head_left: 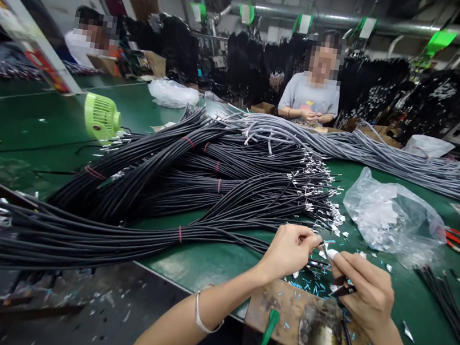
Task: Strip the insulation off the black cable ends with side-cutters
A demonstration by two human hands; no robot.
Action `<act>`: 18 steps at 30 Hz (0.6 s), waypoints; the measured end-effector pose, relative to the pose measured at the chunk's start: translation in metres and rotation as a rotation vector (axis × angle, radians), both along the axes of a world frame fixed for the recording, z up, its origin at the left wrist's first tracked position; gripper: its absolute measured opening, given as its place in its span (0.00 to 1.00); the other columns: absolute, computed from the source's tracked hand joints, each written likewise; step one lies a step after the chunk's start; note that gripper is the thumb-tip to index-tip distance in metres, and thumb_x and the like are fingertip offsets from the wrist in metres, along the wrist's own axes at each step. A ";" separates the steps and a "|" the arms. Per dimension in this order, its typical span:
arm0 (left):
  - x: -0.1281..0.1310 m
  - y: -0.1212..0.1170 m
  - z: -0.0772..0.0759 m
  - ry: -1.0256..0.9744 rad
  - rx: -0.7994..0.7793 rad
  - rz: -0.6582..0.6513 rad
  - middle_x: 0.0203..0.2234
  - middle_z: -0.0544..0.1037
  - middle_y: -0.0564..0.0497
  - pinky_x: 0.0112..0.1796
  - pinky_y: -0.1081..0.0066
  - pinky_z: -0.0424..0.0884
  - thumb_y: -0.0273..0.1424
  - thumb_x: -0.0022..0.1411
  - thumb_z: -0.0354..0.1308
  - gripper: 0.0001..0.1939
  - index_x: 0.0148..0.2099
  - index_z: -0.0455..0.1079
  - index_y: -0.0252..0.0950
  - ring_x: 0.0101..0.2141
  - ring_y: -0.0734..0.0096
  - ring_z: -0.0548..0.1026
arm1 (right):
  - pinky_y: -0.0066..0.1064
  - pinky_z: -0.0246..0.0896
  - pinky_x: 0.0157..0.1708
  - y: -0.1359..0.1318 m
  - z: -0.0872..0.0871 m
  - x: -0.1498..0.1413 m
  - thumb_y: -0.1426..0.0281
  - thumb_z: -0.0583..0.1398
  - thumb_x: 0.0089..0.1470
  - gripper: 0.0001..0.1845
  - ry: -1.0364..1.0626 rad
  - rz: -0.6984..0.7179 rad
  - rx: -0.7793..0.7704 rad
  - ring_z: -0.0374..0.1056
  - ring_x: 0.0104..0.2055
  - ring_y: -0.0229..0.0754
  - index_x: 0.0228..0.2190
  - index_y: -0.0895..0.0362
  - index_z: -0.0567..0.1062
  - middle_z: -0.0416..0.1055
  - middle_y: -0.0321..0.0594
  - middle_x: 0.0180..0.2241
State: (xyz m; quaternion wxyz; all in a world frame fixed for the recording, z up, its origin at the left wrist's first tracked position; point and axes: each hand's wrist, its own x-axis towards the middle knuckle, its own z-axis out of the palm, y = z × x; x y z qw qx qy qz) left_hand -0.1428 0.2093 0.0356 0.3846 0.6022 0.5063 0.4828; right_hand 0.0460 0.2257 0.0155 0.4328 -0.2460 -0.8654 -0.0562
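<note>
My left hand (pixel 287 251) is closed in a pinch on the end of a black cable (pixel 220 234) that runs off to the left along the green table (pixel 46 128). My right hand (pixel 364 287) is closed too, its fingertips meeting the left hand's at the cable's tip, where a small white piece shows. A dark thin tool pokes out under the right hand's fingers. Both hands hover over a worn brown board (pixel 290 314) at the table's near edge, strewn with tiny blue and white scraps.
Big bundles of black cables (pixel 194 179) tied with red bands fill the table's middle; grey cables (pixel 367 150) lie behind. A crumpled clear plastic bag (pixel 391 217), red scissors (pixel 459 241), a green fan (pixel 100 117). One person sits opposite, another at far left.
</note>
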 end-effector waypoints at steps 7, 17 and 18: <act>-0.006 -0.003 0.006 -0.300 -0.081 -0.157 0.16 0.66 0.55 0.17 0.79 0.51 0.35 0.55 0.58 0.13 0.29 0.73 0.28 0.16 0.83 0.57 | 0.27 0.50 0.19 0.006 0.009 -0.011 0.70 0.59 0.52 0.13 0.169 -0.326 -0.318 0.54 0.18 0.33 0.18 0.57 0.67 0.58 0.31 0.16; 0.009 -0.008 -0.003 -0.225 0.018 -0.009 0.23 0.74 0.50 0.24 0.76 0.68 0.29 0.52 0.61 0.06 0.32 0.73 0.31 0.22 0.74 0.72 | 0.27 0.54 0.23 -0.006 0.016 -0.013 0.70 0.61 0.51 0.05 0.322 -0.060 -0.610 0.60 0.24 0.35 0.25 0.56 0.73 0.67 0.35 0.24; 0.009 -0.009 -0.003 -0.176 0.061 0.007 0.24 0.74 0.50 0.25 0.76 0.69 0.28 0.52 0.61 0.05 0.31 0.72 0.31 0.23 0.74 0.72 | 0.27 0.53 0.23 -0.005 0.014 -0.012 0.69 0.61 0.51 0.06 0.333 -0.080 -0.642 0.59 0.24 0.35 0.24 0.57 0.73 0.67 0.35 0.23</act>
